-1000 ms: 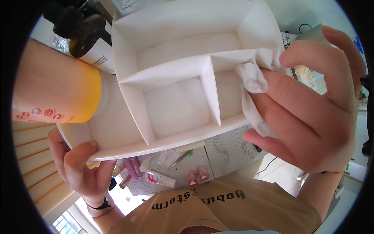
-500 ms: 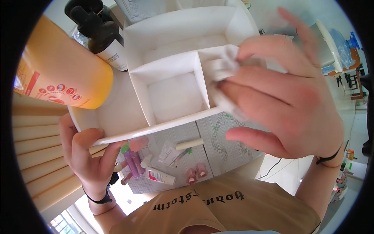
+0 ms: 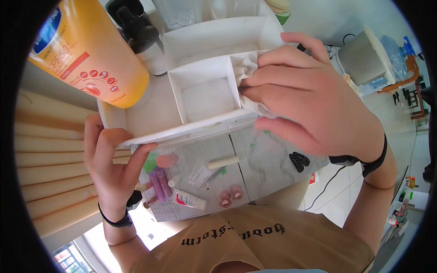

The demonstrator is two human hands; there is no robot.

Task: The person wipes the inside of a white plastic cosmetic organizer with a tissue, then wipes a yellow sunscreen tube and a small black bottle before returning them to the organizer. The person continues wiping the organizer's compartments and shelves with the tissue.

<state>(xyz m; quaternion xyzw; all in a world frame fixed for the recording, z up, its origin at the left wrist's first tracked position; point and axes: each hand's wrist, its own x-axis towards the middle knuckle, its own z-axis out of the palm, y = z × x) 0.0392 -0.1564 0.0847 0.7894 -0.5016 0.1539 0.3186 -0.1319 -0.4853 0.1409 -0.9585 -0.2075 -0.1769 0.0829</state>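
Observation:
A white divided storage box [image 3: 150,120] stands tilted over the table. My left hand [image 3: 111,159] pinches its near left corner, thumb below the rim and fingers over it. In the box's right front compartment, my right hand [image 3: 314,100] presses a crumpled white tissue [image 3: 246,67] with its fingertips. The fingers partly hide the tissue and that compartment's floor. A yellow-orange lotion bottle [image 3: 102,59] and a dark bottle with a white label [image 3: 150,54] stand in the left part. The small middle compartment [image 3: 209,100] holds nothing.
On the grey wood-patterned table [image 3: 268,168] below lie a small white tube [image 3: 189,199], purple tubes [image 3: 160,184], a cream-coloured stick [image 3: 223,162], pink bits [image 3: 231,195] and black hair clips [image 3: 299,161]. Pleated curtain folds [image 3: 54,150] hang at left; a grey bin [image 3: 364,57] stands far right.
My right hand has lowered and turned, pushing the tissue into the right compartment. The box and my left hand appear slightly further right in view. Black hair clips have come into sight.

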